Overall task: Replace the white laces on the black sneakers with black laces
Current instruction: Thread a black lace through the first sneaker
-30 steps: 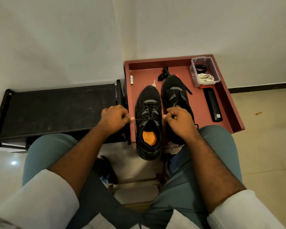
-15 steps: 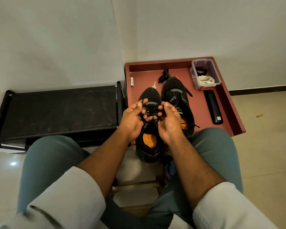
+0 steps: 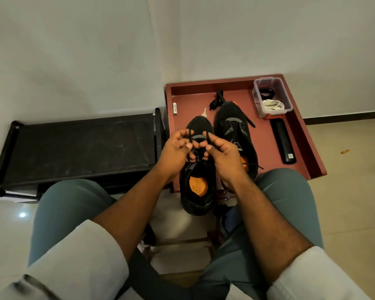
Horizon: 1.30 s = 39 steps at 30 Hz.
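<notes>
Both hands sit over the near sneaker (image 3: 198,187), fingers curled. Left hand (image 3: 176,149) pinches a loop of black lace (image 3: 190,137) between thumb and forefinger; right hand (image 3: 222,151) pinches the other strand near the eyelets. The knot itself is hidden behind the fingers, so I can't tell how far it's tied. Sneaker's heel hangs off the near edge of the red tray (image 3: 312,148), orange insole showing; toe and tongue are mostly covered by the hands.

Second sneaker (image 3: 232,126) lies just beside it to the right, black lace ends trailing loose (its heel is blocked by the right wrist).

Clear plastic box (image 3: 286,98) in the tray's far right corner holds the white laces (image 3: 272,104) plus something dark, unclear what. Black remote-like bar (image 3: 283,140) is next to it. Small white cylinder (image 3: 175,108) at the tray's left wall, label unreadable. Black rack (image 3: 74,146) is left of the tray.
</notes>
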Each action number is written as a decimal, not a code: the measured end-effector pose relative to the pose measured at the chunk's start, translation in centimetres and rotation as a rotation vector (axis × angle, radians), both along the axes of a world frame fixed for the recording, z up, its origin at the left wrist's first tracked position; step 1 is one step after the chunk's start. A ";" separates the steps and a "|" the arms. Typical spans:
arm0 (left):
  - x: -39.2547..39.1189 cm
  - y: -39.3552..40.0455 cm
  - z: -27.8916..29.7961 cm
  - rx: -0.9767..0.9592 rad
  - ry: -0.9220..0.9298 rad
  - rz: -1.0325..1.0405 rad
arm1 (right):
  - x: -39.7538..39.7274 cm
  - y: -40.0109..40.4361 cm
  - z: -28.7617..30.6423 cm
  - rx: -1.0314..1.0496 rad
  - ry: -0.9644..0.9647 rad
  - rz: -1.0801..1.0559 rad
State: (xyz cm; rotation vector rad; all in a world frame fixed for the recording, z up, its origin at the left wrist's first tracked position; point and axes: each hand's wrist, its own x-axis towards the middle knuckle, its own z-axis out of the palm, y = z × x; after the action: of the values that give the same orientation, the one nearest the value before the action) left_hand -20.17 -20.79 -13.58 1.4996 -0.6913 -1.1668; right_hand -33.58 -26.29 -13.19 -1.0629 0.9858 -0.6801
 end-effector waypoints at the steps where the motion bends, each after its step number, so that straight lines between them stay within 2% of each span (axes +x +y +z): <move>1: 0.1 0.0 0.2 -0.010 -0.059 -0.029 | -0.3 0.0 0.1 -0.048 0.017 0.034; 6: 0.4 0.4 0.7 -0.045 -0.349 -0.165 | -1.3 -0.3 0.7 -0.131 -0.003 0.185; 9: 0.8 0.8 1.2 -0.094 -0.560 -0.364 | -2.0 -0.7 0.8 -0.090 0.019 0.352; 12: 1.0 0.7 1.7 -0.096 -0.683 -0.524 | -2.4 -0.9 0.6 -0.069 0.015 0.392; 14: 1.0 0.6 1.8 -0.091 -0.637 -0.547 | -2.4 -0.9 0.5 -0.070 0.040 0.330; 17: 0.9 0.7 1.4 -0.092 -0.413 -0.473 | -2.4 -0.9 0.4 -0.082 0.051 0.224; 20: 0.7 0.6 0.6 -0.105 -0.373 -0.302 | -2.4 -0.8 0.4 -0.105 0.098 0.195; 23: -0.1 0.2 -0.2 -0.068 -0.326 -0.046 | -2.1 -0.6 0.0 -0.178 0.152 0.151; 25: -0.6 -0.4 -0.6 0.032 -0.192 0.119 | -1.8 -0.6 -0.1 -0.375 0.234 0.140; 29: -1.6 -1.7 -1.0 0.208 0.088 0.290 | -1.7 -0.7 -0.2 -0.991 0.438 0.335; 32: -1.7 -2.4 -0.4 0.274 0.119 0.307 | -1.5 -1.1 0.0 -1.171 0.565 0.464; 36: -1.0 -2.5 0.1 0.210 0.154 0.241 | -1.1 -1.2 0.1 -1.090 0.678 0.499; 38: -0.8 -2.1 0.2 0.109 0.187 0.182 | -1.3 -1.4 0.1 -0.807 0.628 0.447; 39: -0.8 -1.8 0.1 0.064 0.187 0.164 | -1.4 -1.4 0.3 -0.595 0.515 0.387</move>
State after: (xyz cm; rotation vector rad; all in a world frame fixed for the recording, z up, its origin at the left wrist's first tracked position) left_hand -21.01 -22.60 -13.46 1.4492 -0.3997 -1.1939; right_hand -35.02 -27.71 -12.85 -1.9644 0.9849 -0.3824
